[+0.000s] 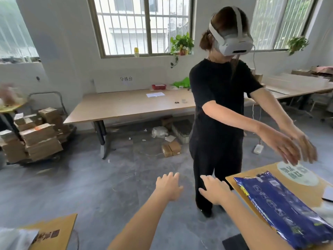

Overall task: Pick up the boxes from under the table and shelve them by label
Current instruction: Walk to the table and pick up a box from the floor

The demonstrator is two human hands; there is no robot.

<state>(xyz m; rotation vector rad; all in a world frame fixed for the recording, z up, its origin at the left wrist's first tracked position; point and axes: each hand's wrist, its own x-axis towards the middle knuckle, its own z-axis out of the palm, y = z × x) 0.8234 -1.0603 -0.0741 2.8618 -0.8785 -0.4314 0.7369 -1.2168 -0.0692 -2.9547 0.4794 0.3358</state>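
Observation:
My left hand [168, 185] and my right hand [214, 191] are stretched out in front of me over the grey floor, fingers spread, holding nothing. Ahead stands a long wooden table [126, 105]. Under and in front of it lie a small cardboard box [171, 148], a crumpled white bag [159, 131] and a low tray-like box [182, 131]. Many more cardboard boxes [36, 136] are piled on a trolley at the left.
A person in black with a white headset [218, 123] stands just right of centre, arms reaching over a brown table [255, 175] with a blue mailer bag [281, 208]. Another brown surface [59, 230] sits at lower left. A white power strip [258, 149] lies on the floor.

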